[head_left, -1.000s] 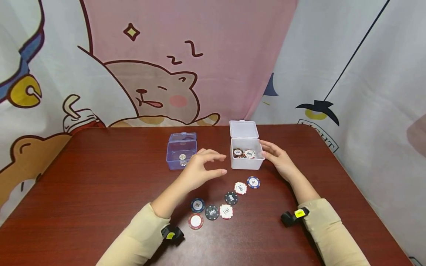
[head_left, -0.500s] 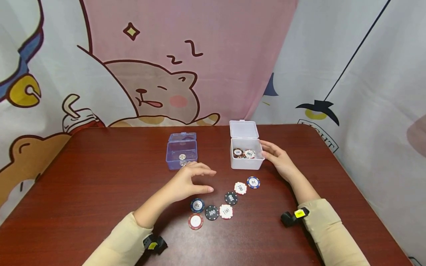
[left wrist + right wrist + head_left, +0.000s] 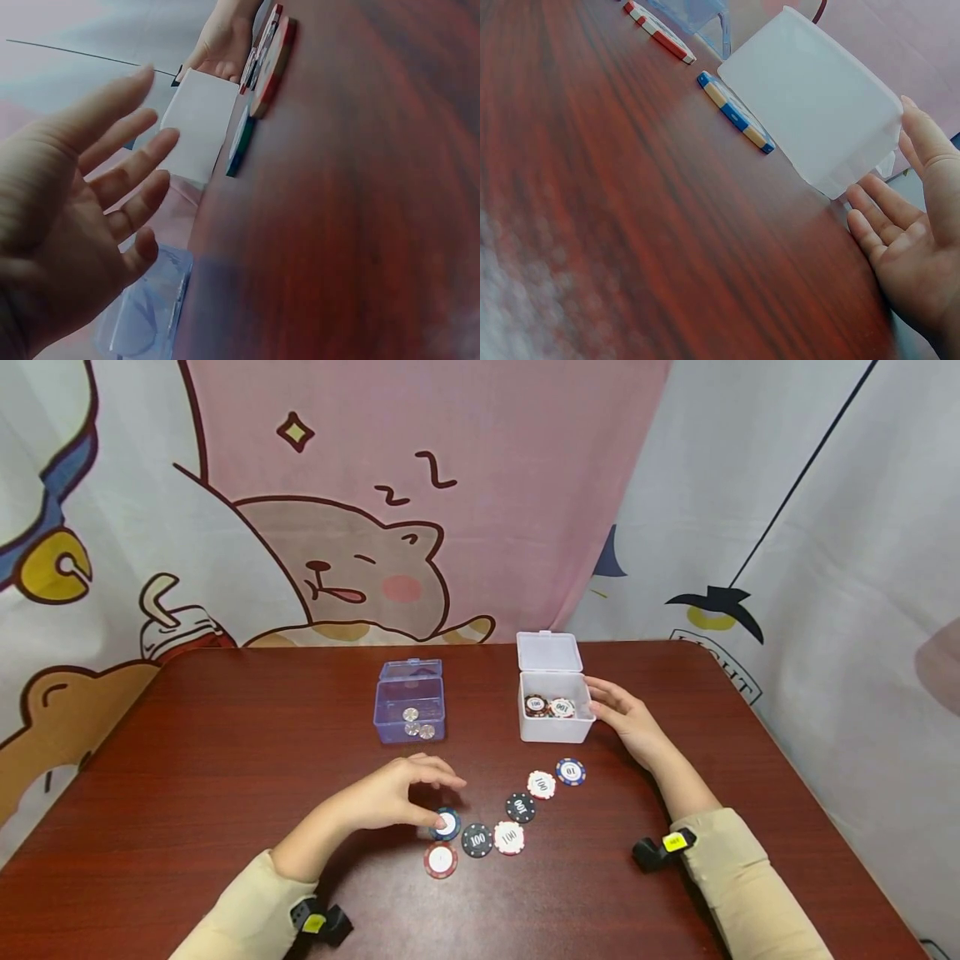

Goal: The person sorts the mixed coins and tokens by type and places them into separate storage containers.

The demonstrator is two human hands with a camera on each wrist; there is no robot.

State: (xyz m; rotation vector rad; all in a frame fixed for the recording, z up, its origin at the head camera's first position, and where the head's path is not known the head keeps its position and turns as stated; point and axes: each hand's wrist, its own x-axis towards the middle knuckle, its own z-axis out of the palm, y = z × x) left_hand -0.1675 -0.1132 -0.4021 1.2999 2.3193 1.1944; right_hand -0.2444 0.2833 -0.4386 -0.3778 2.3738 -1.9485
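My left hand (image 3: 392,795) hovers over the left part of the table, thumb and fingers apart with nothing between them. Its thumb partly covers a dark blue poker chip (image 3: 448,820); contact cannot be told. Just below that lies a red-edged chip (image 3: 441,860). In the left wrist view the palm and loosely bent fingers (image 3: 150,161) show. My right hand (image 3: 628,720) rests at the right side of a white box (image 3: 557,729), its lid up and several chips (image 3: 561,707) inside. The right wrist view has the thumb at the box's (image 3: 814,97) corner, fingers beside its wall.
A blue see-through box (image 3: 390,727) with its lid raised holds several shiny round pieces (image 3: 412,727). Across the table run a black chip (image 3: 477,841), a white chip (image 3: 509,837), another black one, another white one and a blue 10 chip (image 3: 571,772). A printed curtain (image 3: 525,485) hangs behind.
My left hand has moved left and toward me, from between the two boxes to the dark blue chip. The shiny pieces it covered now show. My right hand has stayed at the white box.
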